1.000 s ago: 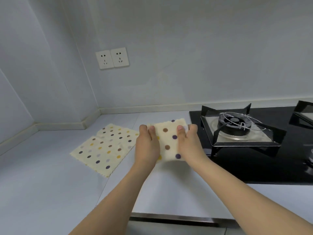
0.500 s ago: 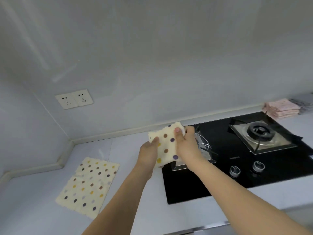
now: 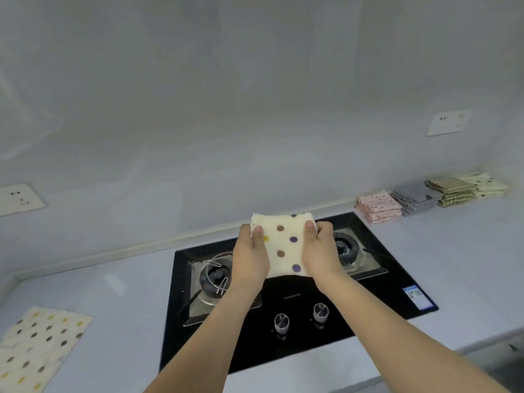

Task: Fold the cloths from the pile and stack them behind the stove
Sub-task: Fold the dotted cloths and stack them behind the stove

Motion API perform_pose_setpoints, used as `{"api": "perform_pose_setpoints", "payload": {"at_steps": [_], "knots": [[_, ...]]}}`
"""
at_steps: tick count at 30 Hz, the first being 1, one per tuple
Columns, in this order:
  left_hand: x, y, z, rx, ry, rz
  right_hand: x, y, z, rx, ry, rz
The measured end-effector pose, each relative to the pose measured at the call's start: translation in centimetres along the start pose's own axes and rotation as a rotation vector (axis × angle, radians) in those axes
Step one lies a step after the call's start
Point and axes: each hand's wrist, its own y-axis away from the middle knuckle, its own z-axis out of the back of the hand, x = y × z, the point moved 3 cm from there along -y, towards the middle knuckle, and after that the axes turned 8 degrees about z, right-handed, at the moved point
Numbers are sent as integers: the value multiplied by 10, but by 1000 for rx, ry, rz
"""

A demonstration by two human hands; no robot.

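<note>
I hold a folded cream cloth with coloured dots (image 3: 285,245) in the air above the black stove (image 3: 295,293). My left hand (image 3: 251,255) grips its left edge and my right hand (image 3: 320,251) grips its right edge, thumbs on top. A second dotted cloth (image 3: 37,344) lies flat and unfolded on the counter at the far left. Along the wall to the right of the stove sit stacks of folded cloths: pink (image 3: 378,207), grey (image 3: 412,198), striped olive (image 3: 452,191) and cream (image 3: 487,184).
The stove has two burners (image 3: 217,275) (image 3: 344,246) with pan supports and two knobs (image 3: 300,317) at its front. Wall sockets sit at the left (image 3: 18,198) and upper right (image 3: 448,123). The grey counter (image 3: 119,313) runs along the wall.
Both hands carried the folded cloth rightward from the counter to above the stove. The view turned right, bringing the stacks of folded cloths fully into sight.
</note>
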Motion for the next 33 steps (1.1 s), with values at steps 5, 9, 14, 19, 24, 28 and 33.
{"api": "perform_pose_setpoints", "payload": {"at_steps": [5,9,14,19,24,28,33], "knots": [[-20,-9,-83,74,29,51,-17,-54,69,-33,60,-20],[-35,-26,-154,197,-20,42,-33,-94,124,-115,-18,-43],[-61,-25,-260,312,-103,-31,-61,-147,216,-204,-59,-118],[-83,-23,-363,333,-114,-16,-89,-199,301,-210,-100,-143],[-105,-25,-453,380,-104,48,-107,-256,382,-214,-83,-239],[-119,-42,-513,400,-70,128,-122,-299,431,-163,-135,-373],[-134,-67,-596,492,-72,173,-158,-329,494,-220,-501,-543]]}}
